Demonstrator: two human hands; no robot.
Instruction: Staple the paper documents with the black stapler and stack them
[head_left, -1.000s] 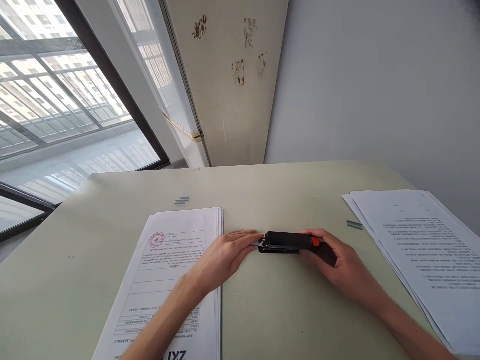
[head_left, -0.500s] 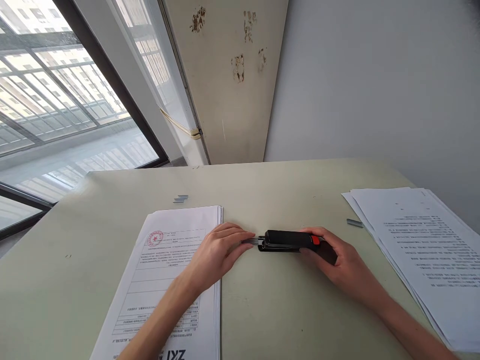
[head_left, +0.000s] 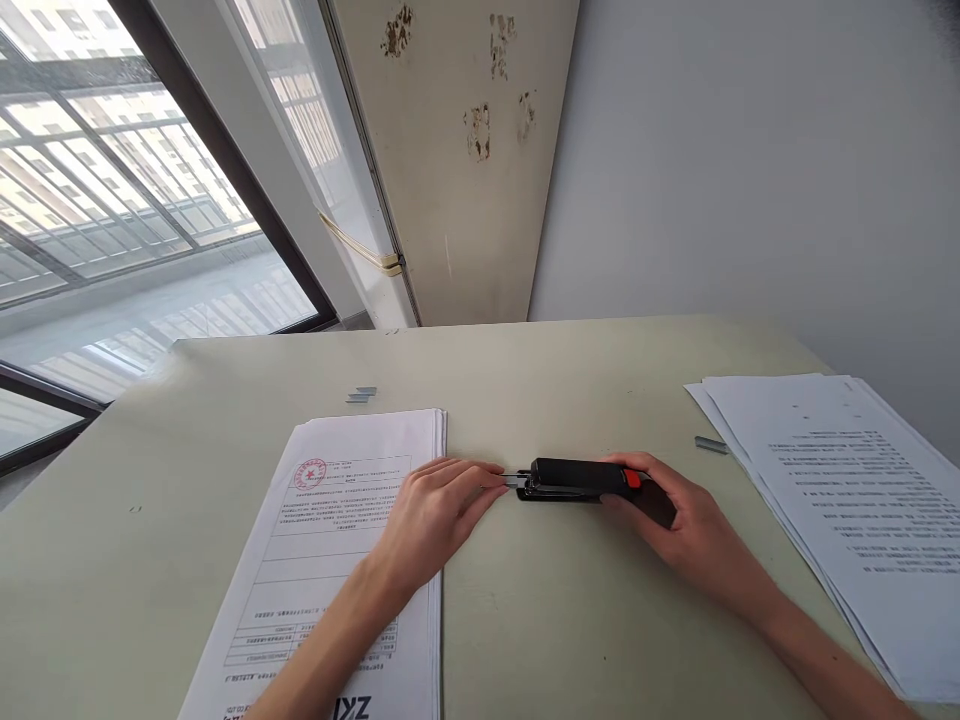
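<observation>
Both our hands are at one black stapler, which lies crosswise on the pale tabletop between two lots of paper. Our right hand wraps its rear end near the red part, fingers on the far side and thumb on the near side. Our left hand pinches a slim metal piece that juts from the opposite end; thumb and fingers close on its tip and hide some of it, so we cannot tell how firm the hold is.

That small pinch looks like the weak point. If the metal piece is sprung, as we suspect, a slip could let it snap back or nip a fingertip, and a sideways pull could set it askew. Should our right hand slacken, the stapler could be dragged toward the left paper stack. Our left arm lies across that stack, so a jerk could skew its top sheets. A dark strip lies just beside the right papers, where a careless sweep of our right hand could knock it; the grey strips beyond the left stack seem safer.
</observation>
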